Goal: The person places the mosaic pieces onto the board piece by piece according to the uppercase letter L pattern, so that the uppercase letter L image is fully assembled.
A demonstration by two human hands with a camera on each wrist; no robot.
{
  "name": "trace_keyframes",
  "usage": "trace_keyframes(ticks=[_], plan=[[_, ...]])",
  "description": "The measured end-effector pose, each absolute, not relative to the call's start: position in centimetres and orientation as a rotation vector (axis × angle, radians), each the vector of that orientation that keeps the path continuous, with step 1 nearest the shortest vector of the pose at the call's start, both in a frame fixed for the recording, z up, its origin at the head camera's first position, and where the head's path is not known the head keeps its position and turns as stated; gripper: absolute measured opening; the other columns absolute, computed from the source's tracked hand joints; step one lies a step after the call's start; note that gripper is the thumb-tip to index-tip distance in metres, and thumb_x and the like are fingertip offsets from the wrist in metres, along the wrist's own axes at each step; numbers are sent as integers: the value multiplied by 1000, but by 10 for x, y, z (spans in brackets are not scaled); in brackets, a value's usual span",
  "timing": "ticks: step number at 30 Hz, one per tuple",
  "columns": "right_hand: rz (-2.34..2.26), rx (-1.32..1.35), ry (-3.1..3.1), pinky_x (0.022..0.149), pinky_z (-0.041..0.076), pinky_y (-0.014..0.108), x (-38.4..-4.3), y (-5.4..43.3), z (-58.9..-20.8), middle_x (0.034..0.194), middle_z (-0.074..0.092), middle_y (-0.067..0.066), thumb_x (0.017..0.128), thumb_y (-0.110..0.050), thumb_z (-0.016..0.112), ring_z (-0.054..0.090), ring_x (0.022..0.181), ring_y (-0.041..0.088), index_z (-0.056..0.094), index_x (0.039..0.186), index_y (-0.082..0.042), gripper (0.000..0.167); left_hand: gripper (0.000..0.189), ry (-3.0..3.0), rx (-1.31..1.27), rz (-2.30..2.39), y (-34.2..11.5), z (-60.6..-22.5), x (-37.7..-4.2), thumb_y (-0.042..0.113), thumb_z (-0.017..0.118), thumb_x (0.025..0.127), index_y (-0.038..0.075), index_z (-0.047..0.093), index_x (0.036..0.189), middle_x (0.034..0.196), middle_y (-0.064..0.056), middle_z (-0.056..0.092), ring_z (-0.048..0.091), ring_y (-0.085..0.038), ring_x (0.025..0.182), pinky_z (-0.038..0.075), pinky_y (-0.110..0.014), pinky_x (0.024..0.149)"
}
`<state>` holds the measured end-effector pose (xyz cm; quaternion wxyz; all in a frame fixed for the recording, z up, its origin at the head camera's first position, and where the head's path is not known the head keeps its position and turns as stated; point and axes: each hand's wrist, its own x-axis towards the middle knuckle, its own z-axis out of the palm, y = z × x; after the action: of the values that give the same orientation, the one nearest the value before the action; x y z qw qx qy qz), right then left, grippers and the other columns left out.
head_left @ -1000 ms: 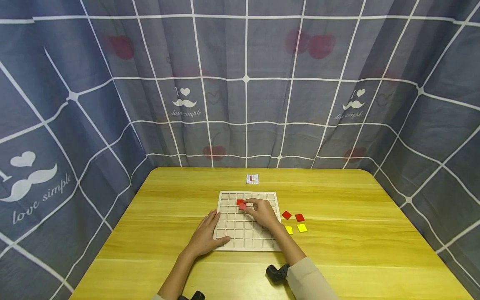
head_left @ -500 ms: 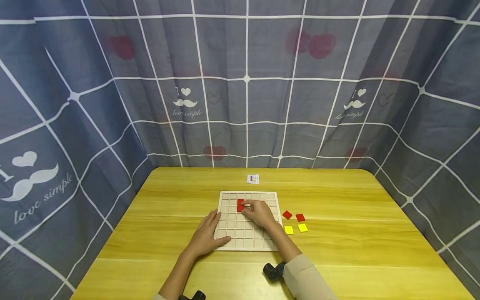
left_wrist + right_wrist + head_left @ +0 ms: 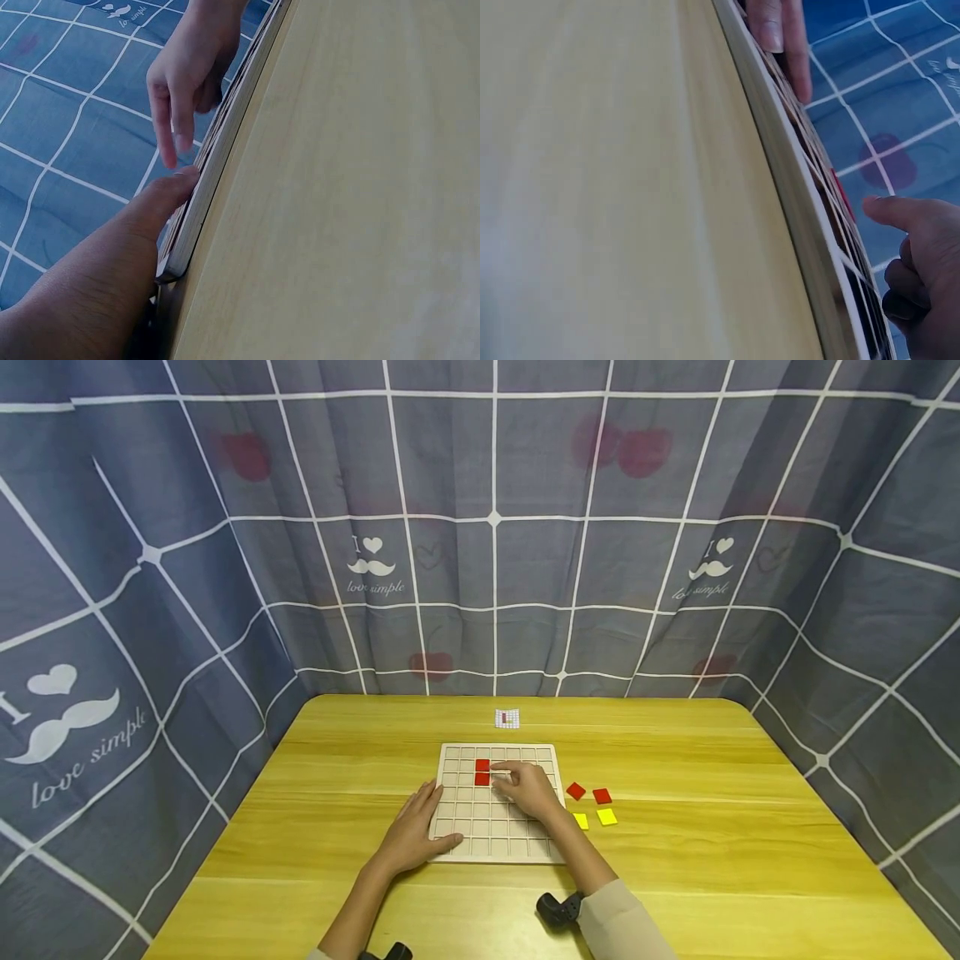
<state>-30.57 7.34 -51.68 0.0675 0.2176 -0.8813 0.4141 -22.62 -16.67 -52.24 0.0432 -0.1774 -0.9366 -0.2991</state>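
Two red square tiles point(image 3: 482, 779) lie one behind the other in cells of the pale gridded board point(image 3: 480, 828), left of its middle column. My right hand point(image 3: 527, 790) is just to the right of these tiles, over the board, thumb and forefinger apart with nothing between them. In the right wrist view, a strip of red tile point(image 3: 842, 193) shows on the board near my right thumb. My left hand point(image 3: 407, 835) rests along the board's left edge, fingers extended, with the thumb on the near left part of the board.
Right of the board lie two loose red tiles point(image 3: 602, 796) and two yellow tiles point(image 3: 607, 817), one partly covered by the right forearm. A small printed grid card point(image 3: 507, 718) sits behind the board. Gridded curtains point(image 3: 540, 560) surround the wooden table point(image 3: 360, 752).
My right hand has set the second red tile into the cell nearer me than the first, let go and drawn slightly right. The left hand has stayed on the board's edge.
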Motion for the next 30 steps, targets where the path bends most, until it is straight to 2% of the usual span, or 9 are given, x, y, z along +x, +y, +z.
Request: trace_keyframes(ticks=[14, 23, 30], plan=[[1276, 472, -2529, 38, 22, 19, -285, 150, -504, 47, 30, -6, 80, -12, 72, 22, 41, 3, 68, 109, -5, 30, 92, -2863, -559, -914, -168, -524, -227, 57, 64, 77, 1, 30, 143, 150, -15, 22, 16, -33, 137, 20, -54, 105], [1223, 385, -2600, 38, 24, 22, -277, 195, -511, 48, 34, -5, 78, -24, 75, 25, 41, 6, 69, 110, -8, 36, 93, -2854, -570, -909, -168, -524, -227, 56, 65, 77, -1, 31, 142, 149, -18, 23, 18, -35, 136, 22, -56, 103], [1047, 360, -2710, 42, 21, 22, -276, 206, -517, 49, 32, -6, 76, -32, 76, 22, 45, 7, 70, 106, -12, 37, 93, -2879, -547, -908, -168, -524, -226, 58, 63, 77, 2, 29, 144, 150, -15, 21, 14, -30, 138, 18, -52, 107]])
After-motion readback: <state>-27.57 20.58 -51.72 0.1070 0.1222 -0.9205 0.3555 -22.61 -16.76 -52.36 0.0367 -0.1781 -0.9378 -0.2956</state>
